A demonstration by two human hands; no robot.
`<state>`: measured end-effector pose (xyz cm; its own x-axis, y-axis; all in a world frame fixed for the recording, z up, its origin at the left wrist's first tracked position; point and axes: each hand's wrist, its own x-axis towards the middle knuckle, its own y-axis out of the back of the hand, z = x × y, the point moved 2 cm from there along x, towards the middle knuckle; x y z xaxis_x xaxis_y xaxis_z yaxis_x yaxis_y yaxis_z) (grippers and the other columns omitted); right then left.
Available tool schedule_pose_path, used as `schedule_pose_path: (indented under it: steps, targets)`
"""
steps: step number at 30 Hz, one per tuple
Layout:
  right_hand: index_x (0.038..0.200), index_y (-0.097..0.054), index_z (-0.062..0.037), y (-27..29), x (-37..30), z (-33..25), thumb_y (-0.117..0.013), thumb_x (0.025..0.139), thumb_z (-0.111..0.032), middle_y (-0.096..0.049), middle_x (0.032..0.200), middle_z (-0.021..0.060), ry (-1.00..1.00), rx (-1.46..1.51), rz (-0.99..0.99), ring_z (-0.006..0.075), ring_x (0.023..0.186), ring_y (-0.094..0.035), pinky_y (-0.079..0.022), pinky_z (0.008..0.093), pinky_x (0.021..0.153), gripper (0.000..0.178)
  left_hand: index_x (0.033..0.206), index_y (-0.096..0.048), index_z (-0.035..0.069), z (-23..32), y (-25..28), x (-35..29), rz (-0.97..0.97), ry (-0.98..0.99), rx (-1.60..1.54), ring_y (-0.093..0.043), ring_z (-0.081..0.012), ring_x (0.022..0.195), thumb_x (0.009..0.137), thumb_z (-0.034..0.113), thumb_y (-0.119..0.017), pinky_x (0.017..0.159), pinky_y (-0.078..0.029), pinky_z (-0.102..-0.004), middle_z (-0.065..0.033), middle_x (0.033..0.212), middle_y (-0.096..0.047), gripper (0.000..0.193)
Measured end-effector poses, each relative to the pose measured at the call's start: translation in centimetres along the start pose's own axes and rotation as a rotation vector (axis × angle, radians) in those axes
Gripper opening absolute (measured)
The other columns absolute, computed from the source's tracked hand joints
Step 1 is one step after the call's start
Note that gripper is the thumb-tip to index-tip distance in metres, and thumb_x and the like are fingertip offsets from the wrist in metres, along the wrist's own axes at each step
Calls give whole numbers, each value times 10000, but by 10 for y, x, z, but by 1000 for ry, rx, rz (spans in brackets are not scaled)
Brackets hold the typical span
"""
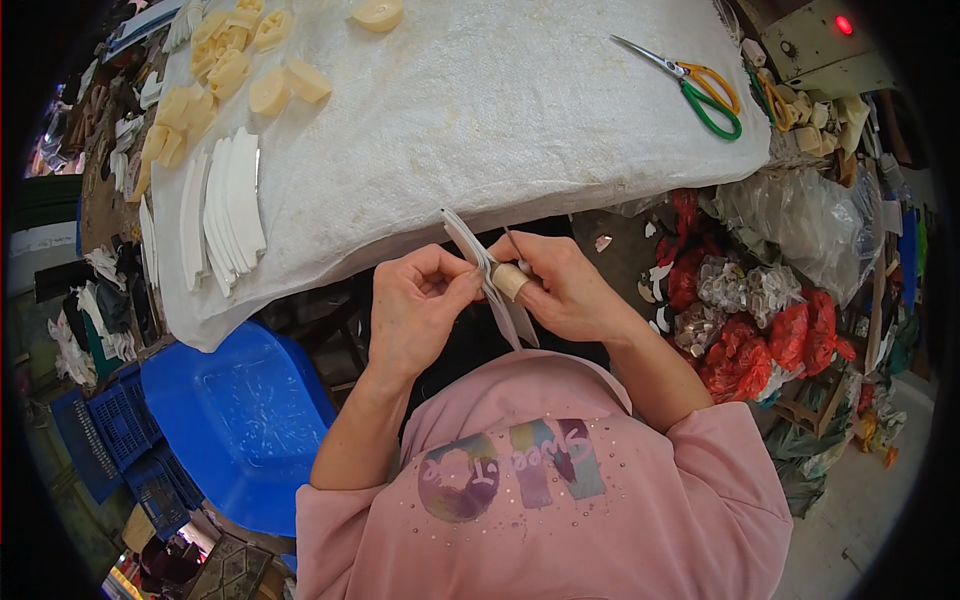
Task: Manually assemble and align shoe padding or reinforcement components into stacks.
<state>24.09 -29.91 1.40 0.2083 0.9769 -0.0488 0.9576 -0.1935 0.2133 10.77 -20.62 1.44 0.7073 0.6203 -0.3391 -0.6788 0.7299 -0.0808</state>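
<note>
Left hand (420, 300) and right hand (562, 287) are meeting just in front of a white-covered table (430, 130), both closed, their fingers gripping a pale layered strip (462, 236) between them. Its upper end is pointing toward the table, and its lower end is hanging toward the pink shirt (520, 400) that the person is wearing. A tan band (509, 280) is wrapping a digit of the right hand; a thin dark rod (513, 243) is showing beside that hand, too slight to identify.

Off to the left, a curved blue plastic piece (245, 410) is standing below the table, with dark blue crates (125, 410) beyond it. To the right, red bags (740, 355) are lying among clear plastic.

On the table, curved white strips (232, 210) are lying side by side near the left edge. Farther back, cream-coloured rolls (228, 72) are clustering behind them, while scissors (690, 80) with one green and one yellow handle are resting toward the right. Past the far right corner, a red light (844, 25) is glowing on a box.
</note>
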Motion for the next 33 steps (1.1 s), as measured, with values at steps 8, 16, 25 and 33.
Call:
schedule_pose_path:
  steps: [8, 16, 25, 33]
  targets:
    - [908, -582, 33, 4, -1, 4, -551, 845, -96, -642, 818, 139, -31, 117, -55, 231, 724, -621, -461, 308, 630, 147, 799, -619, -50, -2, -2, -3, 4, -6, -53, -584, -85, 646, 791, 28, -624, 608, -477, -200, -74, 707, -629, 78]
    - [941, -598, 8, 7, -2, 5, -568, 849, -105, -620, 765, 106, -11, 85, -91, 173, 653, -556, -433, 277, 606, 149, 795, -615, -42, -3, 1, -2, -38, -6, -52, -580, -83, 644, 795, 36, -626, 608, -474, -201, -71, 707, -628, 79]
    - [942, -601, 5, 5, -2, 6, -587, 852, -116, -637, 791, 84, -17, 207, -77, 130, 659, -546, -434, 269, 599, 152, 797, -611, -40, -3, 1, -1, -60, -13, -75, -578, -80, 653, 796, 49, -636, 609, -468, -199, -73, 709, -627, 93]
    - [940, -600, 10, 7, -2, 5, -568, 808, -56, -631, 762, 105, -27, 133, -83, 149, 637, -555, -432, 275, 577, 151, 791, -605, -43, -2, 0, -2, -56, -3, -73, -575, -80, 658, 799, 27, -624, 617, -473, -200, -67, 715, -620, 73]
